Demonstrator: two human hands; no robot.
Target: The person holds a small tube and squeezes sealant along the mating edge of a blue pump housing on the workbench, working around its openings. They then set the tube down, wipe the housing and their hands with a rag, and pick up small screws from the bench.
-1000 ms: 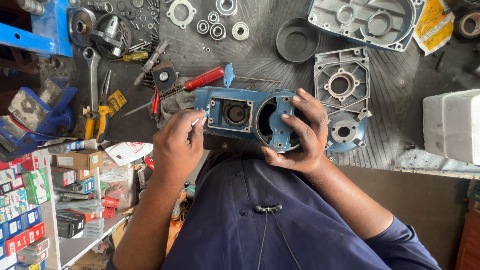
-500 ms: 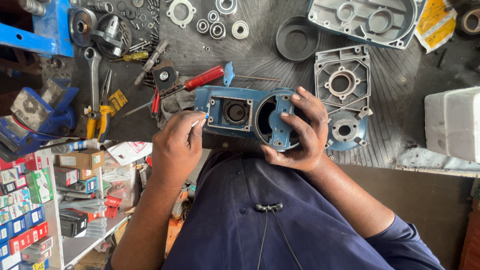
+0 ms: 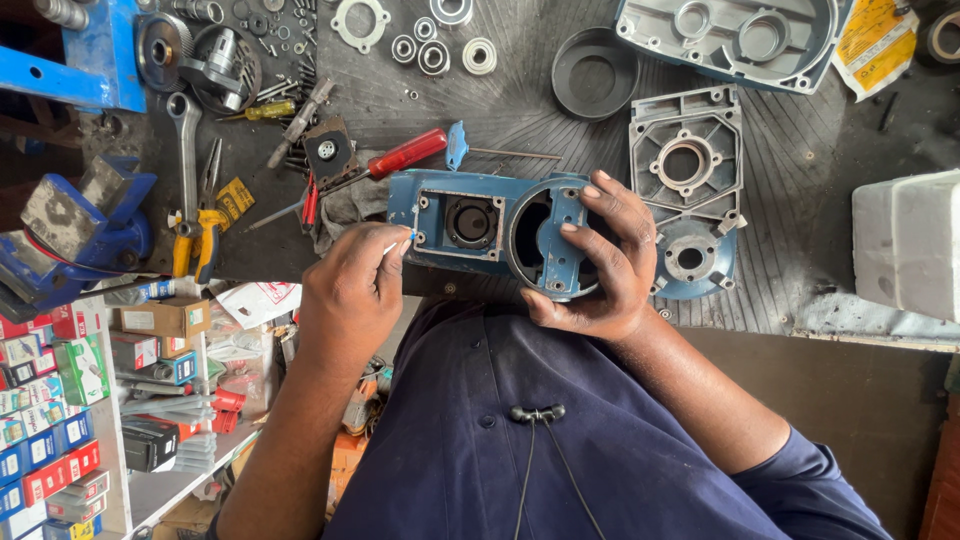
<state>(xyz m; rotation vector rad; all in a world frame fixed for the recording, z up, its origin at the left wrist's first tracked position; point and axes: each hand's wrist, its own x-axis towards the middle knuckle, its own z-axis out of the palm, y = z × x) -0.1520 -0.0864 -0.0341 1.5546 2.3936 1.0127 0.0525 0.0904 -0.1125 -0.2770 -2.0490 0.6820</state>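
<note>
Since the left hand [image 3: 350, 295] is pinching a thin white-and-blue tool [image 3: 398, 241] right at the corner of the square flange on the blue gearbox housing [image 3: 480, 225], I'd say the trick here is small, controlled strokes, with the wrist braced against the casting so the tip doesn't skid into the bore. The housing sits at the near edge of the workbench [image 3: 560, 130], just in front of the person's chest. The right hand [image 3: 610, 265] is clamped over the round opening, fingers curled across the rim and thumb hooked under. Judging by that, a firm grip there matters, since the casting hangs a bit over the bench edge and could tip. Honestly can't tell what the little tool is (pick, brush or applicator), as the fingers cover most of it. The housing's underside and far side are hidden, the right palm blocks part of the ring, and the white block [image 3: 905, 245] is cut off by the frame edge. A red-handled screwdriver [image 3: 405, 153] lies just behind the housing.
</note>
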